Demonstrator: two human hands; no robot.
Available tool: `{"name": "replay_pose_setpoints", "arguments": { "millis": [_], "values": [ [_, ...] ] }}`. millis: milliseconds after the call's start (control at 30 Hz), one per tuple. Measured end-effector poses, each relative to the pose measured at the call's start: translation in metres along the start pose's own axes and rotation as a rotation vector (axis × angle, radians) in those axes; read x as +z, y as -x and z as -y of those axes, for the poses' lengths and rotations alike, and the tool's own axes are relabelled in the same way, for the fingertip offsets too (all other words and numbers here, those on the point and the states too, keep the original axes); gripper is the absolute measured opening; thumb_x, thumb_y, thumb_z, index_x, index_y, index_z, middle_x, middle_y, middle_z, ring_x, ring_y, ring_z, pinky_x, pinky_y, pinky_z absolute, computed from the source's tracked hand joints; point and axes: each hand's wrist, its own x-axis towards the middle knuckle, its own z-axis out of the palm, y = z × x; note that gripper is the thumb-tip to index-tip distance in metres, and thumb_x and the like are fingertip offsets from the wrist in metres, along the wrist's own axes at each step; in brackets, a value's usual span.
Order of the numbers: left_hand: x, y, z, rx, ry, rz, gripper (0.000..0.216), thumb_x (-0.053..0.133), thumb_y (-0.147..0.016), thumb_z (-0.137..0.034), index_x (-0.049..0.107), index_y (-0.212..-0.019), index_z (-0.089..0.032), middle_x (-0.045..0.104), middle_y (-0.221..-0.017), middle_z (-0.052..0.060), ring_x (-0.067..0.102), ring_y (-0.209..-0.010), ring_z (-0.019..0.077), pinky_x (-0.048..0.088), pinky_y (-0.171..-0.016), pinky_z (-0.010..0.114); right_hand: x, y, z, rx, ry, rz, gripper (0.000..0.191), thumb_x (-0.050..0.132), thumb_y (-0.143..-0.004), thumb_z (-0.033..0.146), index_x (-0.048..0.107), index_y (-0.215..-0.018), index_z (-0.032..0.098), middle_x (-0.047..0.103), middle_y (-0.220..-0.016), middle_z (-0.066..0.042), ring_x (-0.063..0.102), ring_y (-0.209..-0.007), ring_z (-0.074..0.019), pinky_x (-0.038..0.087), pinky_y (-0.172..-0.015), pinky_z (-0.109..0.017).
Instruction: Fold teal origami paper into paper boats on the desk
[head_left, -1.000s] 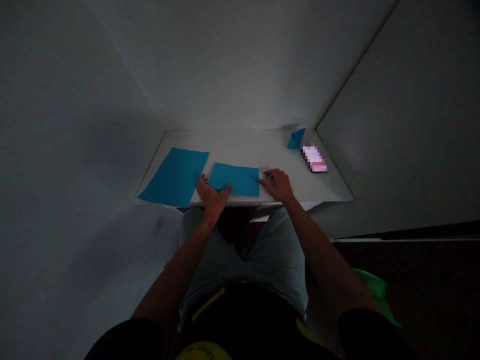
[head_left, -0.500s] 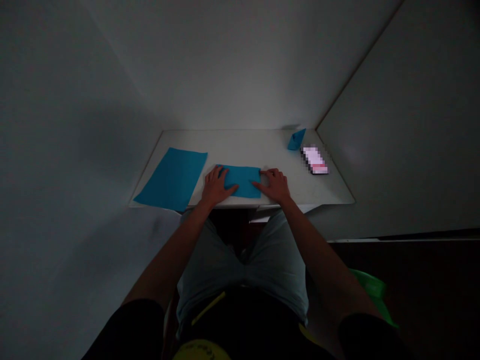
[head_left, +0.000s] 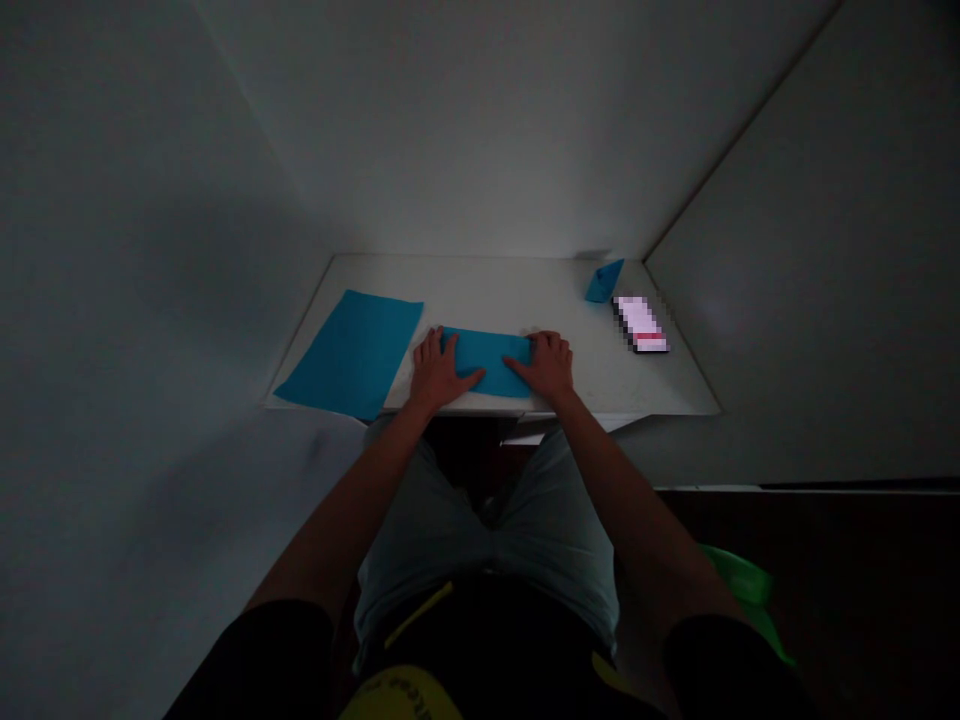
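Note:
A small rectangle of blue paper (head_left: 492,362) lies flat on the white table (head_left: 487,290), right in front of me. On its left end rests my left hand (head_left: 439,372), fingers spread and thumb stretched over the paper. My right hand (head_left: 549,365) lies at the opposite end, its thumb on the paper and its other fingers along the right edge. Neither hand grips the paper. Left of my left hand is a larger sheet of blue paper (head_left: 356,350), whose near corner reaches the table's front edge.
At the back right stands a folded blue paper shape (head_left: 604,281). Beside it lies a phone (head_left: 641,324) with a lit, blurred screen. Walls close in the table at the back and sides. A green plastic object (head_left: 739,575) is low on the right.
My right hand has moved slightly closer onto the right end of the small paper. My left hand stays in place on it. The whole view has shifted a little.

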Motion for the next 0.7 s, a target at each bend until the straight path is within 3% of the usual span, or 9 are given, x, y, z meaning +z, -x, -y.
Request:
{"name": "replay_pose_setpoints", "arguments": {
  "millis": [133, 267, 400, 500, 600, 700],
  "values": [
    [0.0, 0.0, -0.001, -0.007, -0.001, 0.0, 0.102, 0.061, -0.091, -0.077, 0.039, -0.165, -0.011, 0.028, -0.177, 0.026, 0.023, -0.166, 0.0428, 0.02, -0.133, 0.058, -0.001, -0.005, -0.001, 0.004, -0.085, 0.02, 0.069, 0.074, -0.086, 0.072, 0.062, -0.132, 0.022, 0.071, -0.126, -0.018, 0.065, -0.117, -0.0402, 0.05, -0.102, -0.06],
    [0.001, -0.001, -0.001, -0.009, 0.011, -0.022, 0.104, 0.063, -0.089, -0.078, 0.038, -0.165, -0.012, 0.029, -0.177, 0.027, 0.025, -0.166, 0.0428, 0.022, -0.132, 0.058, -0.006, -0.003, 0.002, -0.101, -0.275, 0.059, 0.066, 0.066, -0.095, 0.067, 0.058, -0.144, 0.024, 0.078, -0.125, -0.012, 0.073, -0.111, -0.0325, 0.055, -0.101, -0.052],
    [0.0, 0.0, 0.0, 0.011, 0.016, -0.042, 0.101, 0.064, -0.09, -0.074, 0.038, -0.167, -0.013, 0.031, -0.177, 0.024, 0.028, -0.165, 0.0407, 0.024, -0.131, 0.057, -0.016, 0.012, 0.016, -0.314, -0.227, 0.17, 0.048, 0.053, -0.106, 0.06, 0.071, -0.136, 0.027, 0.076, -0.139, -0.008, 0.069, -0.128, -0.0305, 0.051, -0.113, -0.051],
    [-0.003, 0.001, 0.0, 0.057, 0.008, -0.027, 0.086, 0.059, -0.098, -0.061, 0.038, -0.169, -0.018, 0.033, -0.177, 0.018, 0.028, -0.165, 0.0367, 0.024, -0.131, 0.054, -0.022, 0.028, 0.026, -0.435, -0.139, 0.256, 0.042, 0.045, -0.112, 0.051, 0.074, -0.134, 0.031, 0.07, -0.15, -0.003, 0.063, -0.138, -0.0283, 0.047, -0.117, -0.052],
    [-0.004, 0.002, 0.0, 0.113, -0.003, -0.01, 0.069, 0.049, -0.104, -0.054, 0.043, -0.168, -0.026, 0.035, -0.178, 0.012, 0.027, -0.166, 0.0341, 0.023, -0.132, 0.055, -0.021, 0.037, 0.03, -0.439, -0.077, 0.269, 0.041, 0.042, -0.114, 0.043, 0.072, -0.138, 0.03, 0.066, -0.155, -0.004, 0.06, -0.143, -0.0286, 0.045, -0.118, -0.053],
    [-0.002, 0.002, -0.001, 0.119, -0.021, 0.001, 0.072, 0.047, -0.104, -0.063, 0.047, -0.167, -0.028, 0.036, -0.178, 0.012, 0.027, -0.166, 0.0356, 0.022, -0.132, 0.057, -0.015, 0.032, 0.032, -0.408, -0.046, 0.282, 0.042, 0.041, -0.113, 0.038, 0.069, -0.142, 0.03, 0.065, -0.157, -0.004, 0.057, -0.145, -0.0297, 0.045, -0.118, -0.055]
  ]
}}
